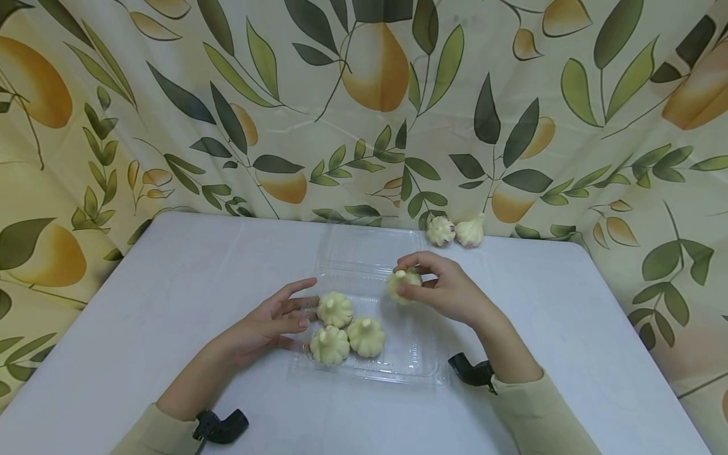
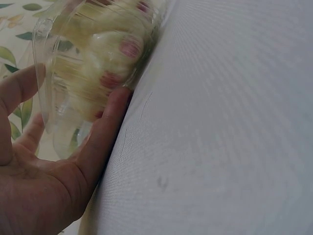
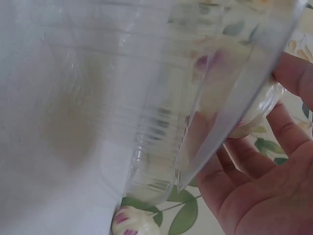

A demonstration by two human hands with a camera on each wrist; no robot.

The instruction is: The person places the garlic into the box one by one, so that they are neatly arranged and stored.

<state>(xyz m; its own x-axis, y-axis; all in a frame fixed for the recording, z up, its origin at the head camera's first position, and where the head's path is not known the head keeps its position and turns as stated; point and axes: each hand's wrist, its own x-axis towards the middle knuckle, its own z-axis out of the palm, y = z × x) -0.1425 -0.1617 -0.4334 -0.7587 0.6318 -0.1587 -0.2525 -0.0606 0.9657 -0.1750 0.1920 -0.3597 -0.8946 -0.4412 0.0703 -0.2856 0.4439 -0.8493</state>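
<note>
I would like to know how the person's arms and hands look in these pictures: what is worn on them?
The left hand and right hand are bare, without gloves. The left sleeve and right sleeve are plain pale beige, ending on the forearms. Beside each sleeve's end sits a black, bent device: left device, right device.

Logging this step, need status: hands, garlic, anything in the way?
Left hand touching left side of clear box; right hand holding garlic bulb at box's far side. Three bulbs inside, two bulbs beyond it. No obstruction seen.
</note>
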